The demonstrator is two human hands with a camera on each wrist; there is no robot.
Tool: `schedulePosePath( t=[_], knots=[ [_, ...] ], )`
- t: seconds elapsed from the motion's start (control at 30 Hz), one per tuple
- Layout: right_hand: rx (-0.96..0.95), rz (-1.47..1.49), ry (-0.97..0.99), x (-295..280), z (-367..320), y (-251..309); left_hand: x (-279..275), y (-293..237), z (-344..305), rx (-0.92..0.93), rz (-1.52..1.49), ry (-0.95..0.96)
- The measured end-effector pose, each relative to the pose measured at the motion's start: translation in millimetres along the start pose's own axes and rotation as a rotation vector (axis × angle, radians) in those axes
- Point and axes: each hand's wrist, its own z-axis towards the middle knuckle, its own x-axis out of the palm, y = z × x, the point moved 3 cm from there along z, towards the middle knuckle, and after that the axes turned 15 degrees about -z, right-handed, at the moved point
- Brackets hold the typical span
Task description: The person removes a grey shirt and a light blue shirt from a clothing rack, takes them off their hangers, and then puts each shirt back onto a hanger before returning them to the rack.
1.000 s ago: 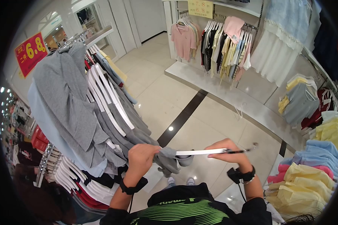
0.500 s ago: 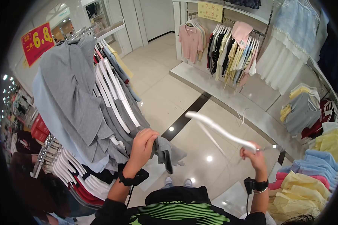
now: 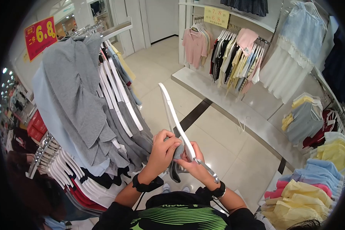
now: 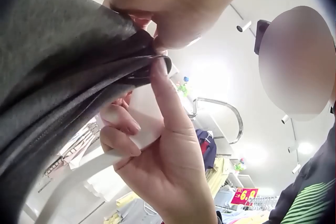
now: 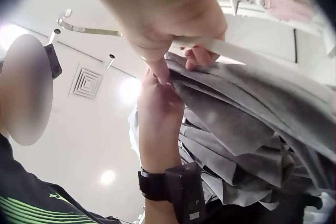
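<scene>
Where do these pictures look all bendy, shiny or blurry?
Head view: black, rounded edges, and the wall shelf bends; left wrist view: white glare beside the right hand, while the gray garment looks dark; right wrist view: a ceiling light glows white, and a blurry oval hides the person's head.

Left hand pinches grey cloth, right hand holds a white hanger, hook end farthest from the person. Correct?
No: the head view shows the hook end nearest the person. The left hand does pinch grey cloth, and the right hand holds a white hanger.
</scene>
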Motion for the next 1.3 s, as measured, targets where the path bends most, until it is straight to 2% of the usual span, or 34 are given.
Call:
schedulePosePath(
  t=[0.03, 0.07, 0.13, 0.17, 0.27, 0.33, 0.4, 0.47, 0.53, 0.57, 0.63, 0.67, 0.73, 0.77, 0.87, 0.9, 0.97, 1.0, 1.07, 1.1, 1.13, 1.2, 1.23, 1.3],
  knots=[
    [-0.062, 0.003, -0.034, 2.9, 2.2, -2.8, -2.6, 0.9, 0.8, 0.113, 0.051, -0.010],
    [-0.066, 0.001, -0.025, 3.1, 3.7, -5.8, -5.6, 2.5, -0.5, 0.112, 0.054, -0.019],
    [-0.087, 0.185, -0.080, -5.2, 5.1, -11.5, -13.9, 8.9, -5.0, -0.013, -0.081, -0.091],
    [-0.077, 0.217, -0.037, -11.6, 4.5, -15.3, -17.2, 11.2, -7.8, -0.015, -0.079, -0.094],
    [-0.093, 0.179, -0.107, -29.1, 5.9, -8.8, -21.9, 18.3, -14.3, -0.055, -0.079, -0.110],
    [-0.086, 0.106, -0.113, -36.1, 9.8, -23.8, -23.1, 21.0, -17.8, -0.087, -0.040, -0.132],
    [-0.094, 0.113, -0.203, -41.6, 11.0, -33.7, -24.5, 21.8, -17.1, -0.052, -0.007, -0.114],
    [-0.067, 0.127, -0.187, -45.8, 11.8, -34.7, -25.8, 21.6, -15.0, -0.010, 0.025, -0.092],
    [-0.182, -0.065, -0.129, -48.4, 14.9, -42.9, -27.7, 21.2, -13.8, 0.027, 0.066, -0.098],
    [-0.181, -0.065, -0.133, -54.9, 12.2, -42.3, -29.2, 21.7, -13.4, 0.028, 0.065, -0.095],
    [-0.262, -0.270, 0.098, -65.4, 5.3, -36.3, -35.3, 23.4, -12.5, 0.018, 0.030, -0.123],
    [-0.263, -0.271, 0.098, -72.7, 2.4, -37.7, -38.5, 24.1, -11.9, 0.018, 0.029, -0.123],
    [-0.071, -0.315, 0.153, -85.7, -5.5, -48.1, -44.0, 26.9, -11.2, -0.026, -0.033, -0.132],
    [-0.070, -0.315, 0.155, -93.3, -9.2, -49.1, -44.9, 27.0, -10.9, -0.028, -0.034, -0.133],
    [-0.002, -1.224, 0.028, -119.6, -18.8, -51.9, -47.1, 26.4, -9.7, -0.025, -0.012, -0.138],
    [-0.002, -1.224, 0.028, -125.5, -21.3, -55.7, -47.8, 26.6, -9.4, -0.037, -0.013, -0.142],
    [-0.313, -1.362, -0.191, -133.1, -26.0, -52.7, -48.5, 27.6, -8.6, -0.051, -0.013, -0.146],
    [-0.310, -1.361, -0.189, -136.1, -25.8, -53.2, -48.8, 27.9, -7.9, -0.048, -0.008, -0.153],
    [-0.330, -1.590, -0.165, -139.3, -21.3, -47.1, -49.2, 28.3, -7.5, -0.045, -0.001, -0.157],
    [-0.410, -1.598, -0.159, -142.4, -18.9, -43.8, -49.5, 28.8, -6.6, -0.053, 0.017, -0.166],
    [-0.408, -1.597, -0.161, -145.7, -18.2, -40.6, -49.7, 29.3, -5.7, -0.060, 0.034, -0.175],
    [-0.549, -1.260, -0.205, -151.4, -20.6, -30.5, -49.2, 29.4, -4.6, -0.057, 0.039, -0.184],
    [-0.549, -1.260, -0.205, -155.0, -24.4, -35.2, -49.2, 29.5, -4.4, -0.056, 0.045, -0.195],
    [-0.221, -0.710, -0.085, -164.6, -34.7, -58.0, -49.4, 31.0, -3.4, -0.065, 0.082, -0.188]
  ],
)
